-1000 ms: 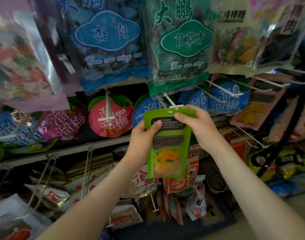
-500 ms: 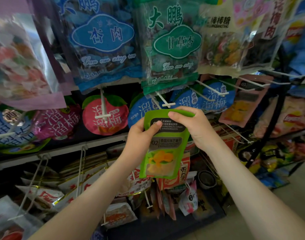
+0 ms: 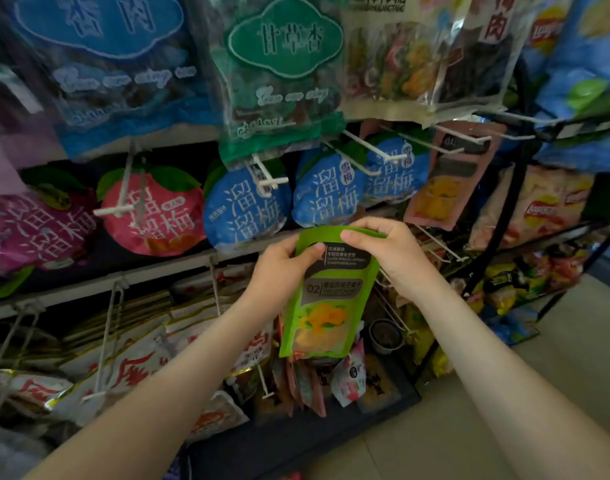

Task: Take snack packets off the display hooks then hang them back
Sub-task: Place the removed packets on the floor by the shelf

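A green snack packet (image 3: 326, 296) with orange fruit printed on it hangs upright between both my hands, in front of the display rack. My left hand (image 3: 281, 268) pinches its upper left edge with the thumb on the front. My right hand (image 3: 388, 251) grips its top edge, fingers curled over the rim. The packet is off the hooks, a little below a white display hook (image 3: 267, 176) that juts out over a blue round packet (image 3: 246, 211).
Rows of hooks carry blue, pink (image 3: 151, 213) and magenta round packets, large bags above, and red-and-white packets (image 3: 123, 362) lower left. More white hooks (image 3: 376, 148) stick out to the right. A black wire rack (image 3: 501, 216) with chip bags stands right, over tiled floor (image 3: 539, 375).
The green packet has come down and away from the white hook in both hands. The view has shifted, so the rack sits higher and closer in the frame.
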`<action>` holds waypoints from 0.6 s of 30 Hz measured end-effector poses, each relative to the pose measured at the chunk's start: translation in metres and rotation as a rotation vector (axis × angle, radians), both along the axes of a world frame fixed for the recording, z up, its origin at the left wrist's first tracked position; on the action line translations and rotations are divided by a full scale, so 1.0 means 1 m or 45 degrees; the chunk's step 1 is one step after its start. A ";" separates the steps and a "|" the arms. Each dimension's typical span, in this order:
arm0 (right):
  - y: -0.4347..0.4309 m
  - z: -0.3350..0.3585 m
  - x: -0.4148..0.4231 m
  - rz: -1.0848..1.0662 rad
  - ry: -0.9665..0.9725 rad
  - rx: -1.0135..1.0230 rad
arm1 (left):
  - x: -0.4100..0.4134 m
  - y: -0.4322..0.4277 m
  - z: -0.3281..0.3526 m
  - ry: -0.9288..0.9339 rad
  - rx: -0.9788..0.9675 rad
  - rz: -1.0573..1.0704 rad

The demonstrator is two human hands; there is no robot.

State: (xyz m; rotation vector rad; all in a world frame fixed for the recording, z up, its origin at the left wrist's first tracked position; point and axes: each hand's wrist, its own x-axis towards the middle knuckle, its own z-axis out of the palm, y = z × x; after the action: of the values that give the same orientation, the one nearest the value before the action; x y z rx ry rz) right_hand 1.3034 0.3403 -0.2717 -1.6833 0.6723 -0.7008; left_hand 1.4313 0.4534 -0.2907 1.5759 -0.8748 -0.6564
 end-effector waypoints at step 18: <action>0.116 -0.269 -0.021 0.733 0.934 -0.143 | -0.034 0.167 -0.248 -0.218 0.889 -0.219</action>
State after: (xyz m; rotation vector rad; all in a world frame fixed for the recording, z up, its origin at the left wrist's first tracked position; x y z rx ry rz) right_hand 1.2820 0.4562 -0.5403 -2.1127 0.5935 0.3172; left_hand 1.3975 0.6204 -0.5386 2.2179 -0.9719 -1.0361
